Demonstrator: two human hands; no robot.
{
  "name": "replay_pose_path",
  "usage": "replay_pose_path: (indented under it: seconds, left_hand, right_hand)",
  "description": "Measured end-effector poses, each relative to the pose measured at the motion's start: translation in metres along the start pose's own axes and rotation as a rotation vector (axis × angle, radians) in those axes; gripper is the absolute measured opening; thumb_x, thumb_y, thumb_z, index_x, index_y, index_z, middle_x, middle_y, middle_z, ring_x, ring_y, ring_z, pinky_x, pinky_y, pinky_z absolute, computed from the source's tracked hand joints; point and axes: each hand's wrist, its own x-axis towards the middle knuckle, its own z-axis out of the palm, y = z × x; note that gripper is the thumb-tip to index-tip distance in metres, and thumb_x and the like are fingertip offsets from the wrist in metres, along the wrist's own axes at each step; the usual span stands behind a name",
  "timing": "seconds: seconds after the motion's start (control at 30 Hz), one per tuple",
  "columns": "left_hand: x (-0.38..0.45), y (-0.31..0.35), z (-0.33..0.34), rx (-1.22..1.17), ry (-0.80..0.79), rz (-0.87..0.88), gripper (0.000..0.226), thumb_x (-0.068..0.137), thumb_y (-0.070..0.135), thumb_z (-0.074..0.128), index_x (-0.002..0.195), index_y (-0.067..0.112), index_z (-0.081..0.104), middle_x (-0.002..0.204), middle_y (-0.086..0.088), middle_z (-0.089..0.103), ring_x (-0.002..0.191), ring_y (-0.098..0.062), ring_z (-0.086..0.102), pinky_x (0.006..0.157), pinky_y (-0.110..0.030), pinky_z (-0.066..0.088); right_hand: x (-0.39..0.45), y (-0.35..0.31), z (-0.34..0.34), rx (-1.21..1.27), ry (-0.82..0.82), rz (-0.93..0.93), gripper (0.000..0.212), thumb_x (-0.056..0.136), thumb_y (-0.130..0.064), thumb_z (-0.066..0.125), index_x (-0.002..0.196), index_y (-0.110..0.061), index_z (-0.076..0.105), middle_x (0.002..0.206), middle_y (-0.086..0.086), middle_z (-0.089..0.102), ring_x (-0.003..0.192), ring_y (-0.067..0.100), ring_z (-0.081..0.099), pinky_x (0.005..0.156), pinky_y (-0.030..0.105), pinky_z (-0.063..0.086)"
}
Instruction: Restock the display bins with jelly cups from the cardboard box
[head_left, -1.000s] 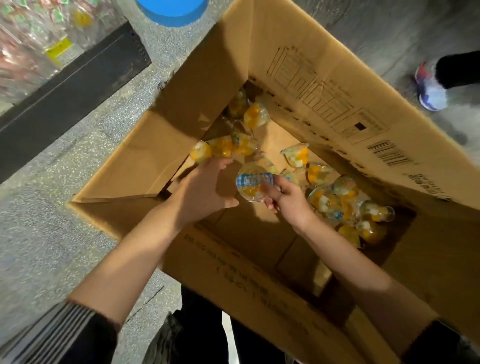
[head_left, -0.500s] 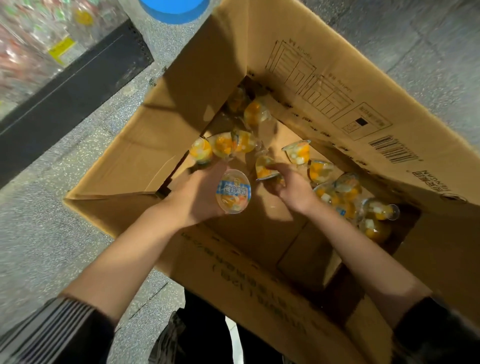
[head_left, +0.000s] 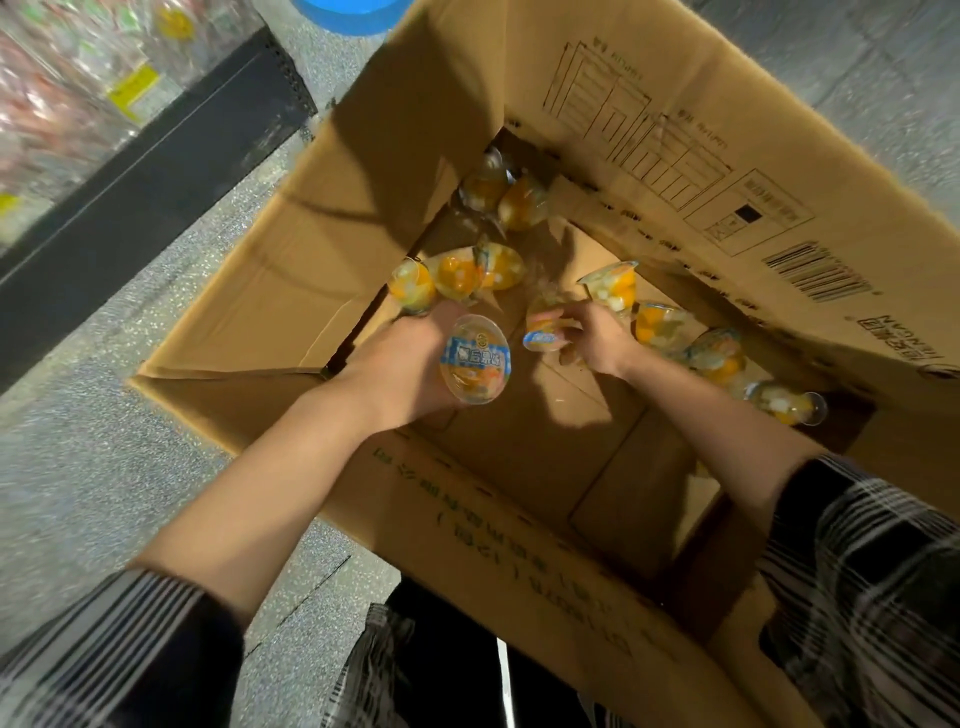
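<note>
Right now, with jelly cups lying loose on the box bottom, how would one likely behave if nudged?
It would probably roll: the loose jelly cups lie on their sides, rounded and tapered. They look stiff rather than floppy, since the cup in the left hand keeps its shape. The glossy clear plastic may be slippery, and the fruit-and-gel filling suggests some heft.

A speckled grey floor (head_left: 130, 467) carries an open cardboard box (head_left: 519, 545), its flaps spread wide. At the top edge a blue round object (head_left: 353, 13) also sits on the floor, and a dark shelf base (head_left: 130, 197) runs along the left.
</note>
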Motion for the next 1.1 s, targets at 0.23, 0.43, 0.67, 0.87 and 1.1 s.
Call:
replay_pose_path:
  seconds: [0.23, 0.43, 0.67, 0.87, 1.1]
  left_hand:
    - [-0.004, 0.009, -0.002, -0.145, -0.049, -0.022, 0.067, 0.066, 0.044, 0.079, 0.122, 0.023, 0.049, 0.111, 0.004, 0.063, 0.103, -0.015, 0.059, 0.087, -0.026, 0.049]
    - [-0.026, 0.046, -0.02, -0.307, -0.075, 0.098, 0.07, 0.065, 0.026, 0.087, 0.12, 0.028, 0.044, 0.109, 0.016, 0.054, 0.095, 0.009, 0.055, 0.077, -0.003, 0.043]
    - [-0.038, 0.128, -0.065, -0.184, -0.154, 0.402, 0.071, 0.07, 0.019, 0.085, 0.127, 0.022, 0.044, 0.107, 0.016, 0.051, 0.098, -0.001, 0.052, 0.073, 0.003, 0.037]
    - [-0.052, 0.233, -0.058, -0.227, -0.241, 0.699, 0.071, 0.063, 0.003, 0.087, 0.118, 0.024, 0.048, 0.109, 0.013, 0.059, 0.097, 0.016, 0.055, 0.084, -0.006, 0.041]
    - [-0.118, 0.389, 0.015, -0.234, -0.499, 0.969, 0.073, 0.058, 0.014, 0.091, 0.116, 0.026, 0.048, 0.109, 0.006, 0.064, 0.093, 0.001, 0.062, 0.081, -0.014, 0.048]
  right_hand:
    - [-0.05, -0.028, -0.031, 0.382, 0.089, 0.043, 0.042, 0.101, -0.006, 0.04, 0.142, -0.014, 0.037, 0.125, 0.014, 0.056, 0.088, 0.03, 0.068, 0.069, 0.029, 0.06]
    - [-0.122, -0.064, -0.073, 0.451, 0.148, 0.001, 0.031, 0.1, -0.013, 0.043, 0.129, -0.026, 0.042, 0.103, 0.007, 0.061, 0.074, 0.02, 0.067, 0.076, 0.043, 0.058]
    - [-0.24, -0.094, -0.108, 0.25, 0.425, 0.04, 0.031, 0.098, -0.016, 0.052, 0.128, -0.018, 0.053, 0.079, 0.013, 0.064, 0.055, 0.009, 0.054, 0.057, 0.021, 0.045]
    - [-0.365, -0.084, -0.125, 0.369, 0.768, 0.207, 0.01, 0.095, -0.014, 0.057, 0.105, -0.013, 0.053, 0.062, 0.005, 0.063, 0.057, 0.024, 0.058, 0.059, 0.035, 0.046]
    - [-0.556, -0.07, -0.101, 0.359, 1.192, 0.445, 0.016, 0.093, -0.015, 0.059, 0.108, -0.018, 0.052, 0.055, -0.002, 0.062, 0.045, 0.0, 0.055, 0.058, 0.018, 0.044]
